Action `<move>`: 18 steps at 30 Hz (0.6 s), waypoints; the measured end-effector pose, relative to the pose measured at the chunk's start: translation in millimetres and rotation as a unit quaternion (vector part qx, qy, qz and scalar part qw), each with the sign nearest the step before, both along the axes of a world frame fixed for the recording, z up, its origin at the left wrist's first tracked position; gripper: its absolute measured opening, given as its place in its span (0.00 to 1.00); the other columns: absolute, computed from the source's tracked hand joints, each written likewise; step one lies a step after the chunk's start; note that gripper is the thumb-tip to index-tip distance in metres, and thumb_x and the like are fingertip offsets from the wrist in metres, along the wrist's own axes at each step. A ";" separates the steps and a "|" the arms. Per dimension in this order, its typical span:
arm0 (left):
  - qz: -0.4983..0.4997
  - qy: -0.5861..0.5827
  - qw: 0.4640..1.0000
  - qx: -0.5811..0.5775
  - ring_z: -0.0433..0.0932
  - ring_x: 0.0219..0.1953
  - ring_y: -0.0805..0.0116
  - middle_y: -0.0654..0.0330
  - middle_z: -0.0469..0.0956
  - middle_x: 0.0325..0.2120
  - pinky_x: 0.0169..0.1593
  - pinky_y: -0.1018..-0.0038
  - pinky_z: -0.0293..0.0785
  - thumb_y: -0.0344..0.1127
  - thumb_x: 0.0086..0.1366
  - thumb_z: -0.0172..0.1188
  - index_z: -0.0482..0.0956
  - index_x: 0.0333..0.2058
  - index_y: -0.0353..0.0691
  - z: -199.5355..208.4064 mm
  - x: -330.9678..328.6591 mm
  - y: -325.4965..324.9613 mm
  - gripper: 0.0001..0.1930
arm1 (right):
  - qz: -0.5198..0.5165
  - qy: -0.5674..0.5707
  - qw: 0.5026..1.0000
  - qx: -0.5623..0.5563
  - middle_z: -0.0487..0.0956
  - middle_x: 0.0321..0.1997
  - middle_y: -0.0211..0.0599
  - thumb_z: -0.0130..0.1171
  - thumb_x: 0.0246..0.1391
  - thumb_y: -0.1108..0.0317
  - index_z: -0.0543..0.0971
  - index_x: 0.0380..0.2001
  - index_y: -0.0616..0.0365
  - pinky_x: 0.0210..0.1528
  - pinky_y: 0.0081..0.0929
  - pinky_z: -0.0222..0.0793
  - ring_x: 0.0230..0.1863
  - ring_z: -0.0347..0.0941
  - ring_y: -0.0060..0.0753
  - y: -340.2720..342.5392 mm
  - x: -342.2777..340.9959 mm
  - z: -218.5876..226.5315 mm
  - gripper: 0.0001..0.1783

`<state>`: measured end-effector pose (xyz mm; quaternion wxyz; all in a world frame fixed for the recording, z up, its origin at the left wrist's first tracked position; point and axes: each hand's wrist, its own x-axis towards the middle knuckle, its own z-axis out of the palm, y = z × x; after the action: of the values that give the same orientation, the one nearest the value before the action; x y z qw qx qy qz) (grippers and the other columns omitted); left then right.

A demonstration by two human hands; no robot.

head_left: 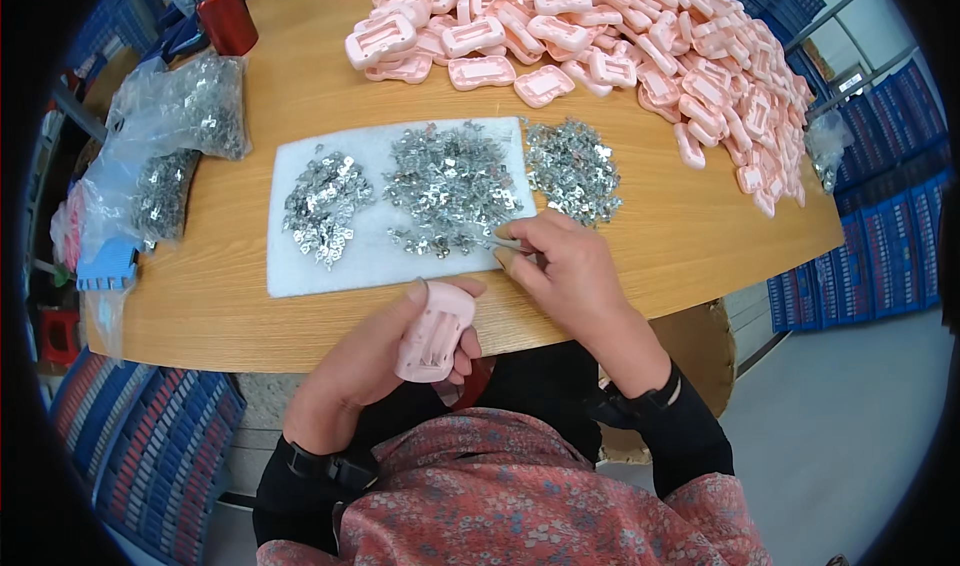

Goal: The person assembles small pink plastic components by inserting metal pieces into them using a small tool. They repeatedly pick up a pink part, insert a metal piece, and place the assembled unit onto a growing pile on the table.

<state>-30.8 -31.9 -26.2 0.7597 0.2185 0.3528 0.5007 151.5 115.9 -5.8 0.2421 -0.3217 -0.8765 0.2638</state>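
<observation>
Your left hand [370, 348] grips a pink plastic casing [437, 334]; your right hand [578, 274] pinches seemingly grey metal tweezers [512, 243] near small silvery metal pieces [450, 181].

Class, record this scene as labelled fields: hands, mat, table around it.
Left hand: holds one pink plastic casing, recessed side showing
Right hand: pinches slim grey tool, probably tweezers
White mat: two piles of small metal pieces
Right of mat: third metal pile
Table, far side: heap of pink casings
Table, left: clear bags of metal pieces; red flask behind
</observation>
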 end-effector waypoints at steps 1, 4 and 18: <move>0.010 -0.016 1.000 0.001 0.80 0.36 0.65 0.54 0.78 0.36 0.41 0.68 0.80 0.59 0.76 0.33 0.63 0.63 0.37 1.7 -0.2 1.6 0.33 | 0.006 -0.028 0.999 0.030 0.80 0.33 0.38 0.65 0.50 0.70 0.82 0.38 0.53 0.32 0.31 0.74 0.29 0.79 0.41 2.2 -3.7 -3.4 0.10; 0.055 -0.056 0.997 -0.012 0.80 0.35 0.67 0.56 0.78 0.36 0.40 0.69 0.80 0.56 0.76 0.37 0.65 0.61 0.37 8.1 -1.9 4.4 0.30 | 0.014 -0.066 0.995 0.078 0.79 0.33 0.37 0.65 0.47 0.71 0.82 0.36 0.53 0.32 0.32 0.74 0.29 0.78 0.42 4.1 -11.4 -6.7 0.10; 0.183 0.016 0.983 0.015 0.79 0.36 0.72 0.60 0.77 0.36 0.42 0.73 0.78 0.24 0.62 0.60 0.66 0.59 0.36 14.9 18.5 26.2 0.26 | 0.099 0.063 0.992 0.055 0.76 0.27 0.35 0.67 0.41 0.74 0.80 0.31 0.55 0.27 0.33 0.71 0.28 0.76 0.39 -24.0 -1.4 24.4 0.10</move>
<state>-12.3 -5.7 -11.3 0.6464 0.1696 0.3912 0.6328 150.1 91.9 18.6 0.2868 -0.2027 -0.9002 0.2574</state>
